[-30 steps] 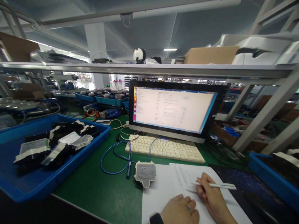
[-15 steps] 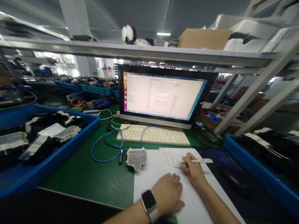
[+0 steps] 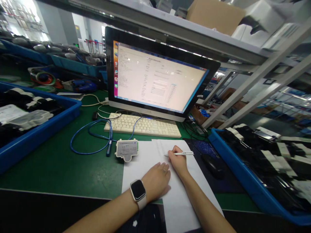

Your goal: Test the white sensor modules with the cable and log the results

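Observation:
White paper (image 3: 143, 152) lies on the green table in front of me, with faint writing near its top. My right hand (image 3: 178, 160) grips a white pen (image 3: 186, 153), its tip at the sheet. My left hand (image 3: 157, 181), with a ring and a watch (image 3: 138, 190) at the wrist, rests flat on the paper, fingers stretched out. A grey and white plastic module (image 3: 126, 149) with a printed label sits at the paper's upper left edge. Beside it, a blue cable (image 3: 91, 152) lies in a loop, its dark plug (image 3: 108, 149) near the module.
Behind the paper are a keyboard (image 3: 143, 125) and a lit monitor (image 3: 155, 77). A blue bin (image 3: 70, 113) of black and white parts stands left, another bin (image 3: 243, 171) right. A black mouse (image 3: 212, 165) rests on a dark mat. A shelf (image 3: 170, 24) crosses overhead.
The head view has tilted down and turned right, so the things on the table appear higher and further left. My right hand still holds the pen at the paper; my left hand stays flat.

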`<state>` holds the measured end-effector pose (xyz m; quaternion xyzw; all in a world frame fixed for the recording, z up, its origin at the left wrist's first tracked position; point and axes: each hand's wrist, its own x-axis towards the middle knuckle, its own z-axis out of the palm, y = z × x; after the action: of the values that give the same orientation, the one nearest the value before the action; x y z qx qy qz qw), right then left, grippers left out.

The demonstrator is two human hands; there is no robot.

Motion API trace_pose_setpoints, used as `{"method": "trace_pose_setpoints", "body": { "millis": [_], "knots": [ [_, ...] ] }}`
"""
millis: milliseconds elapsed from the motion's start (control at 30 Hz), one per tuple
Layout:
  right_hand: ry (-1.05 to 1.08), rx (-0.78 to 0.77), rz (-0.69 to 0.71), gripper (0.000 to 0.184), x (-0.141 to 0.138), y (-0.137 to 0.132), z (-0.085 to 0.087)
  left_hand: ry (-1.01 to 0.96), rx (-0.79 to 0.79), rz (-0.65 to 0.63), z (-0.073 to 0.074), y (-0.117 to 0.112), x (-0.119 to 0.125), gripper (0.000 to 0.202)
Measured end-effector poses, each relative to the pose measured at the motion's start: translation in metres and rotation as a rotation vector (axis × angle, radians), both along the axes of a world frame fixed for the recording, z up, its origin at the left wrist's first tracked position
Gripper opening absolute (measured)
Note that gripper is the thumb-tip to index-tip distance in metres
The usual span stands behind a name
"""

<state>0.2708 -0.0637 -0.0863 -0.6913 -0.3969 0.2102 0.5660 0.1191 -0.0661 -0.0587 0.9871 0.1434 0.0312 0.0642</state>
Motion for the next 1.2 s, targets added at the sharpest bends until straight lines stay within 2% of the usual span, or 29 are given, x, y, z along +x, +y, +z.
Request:
{"method": "trace_pose_setpoints", "body": {
  "millis": [367, 1200],
  "knots": [
    [-0.078, -0.037, 0.010, 0.021, 0.002, 0.000, -0.003, 0.075, -0.019, 0.059, 0.009, -0.003, 0.003, 0.045],
    [-0.083, -0.013, -0.027, 0.021, 0.002, 0.000, -0.003, 0.048, -0.020, 0.071, 0.008, -0.004, 0.002, 0.042]
  ]
}}
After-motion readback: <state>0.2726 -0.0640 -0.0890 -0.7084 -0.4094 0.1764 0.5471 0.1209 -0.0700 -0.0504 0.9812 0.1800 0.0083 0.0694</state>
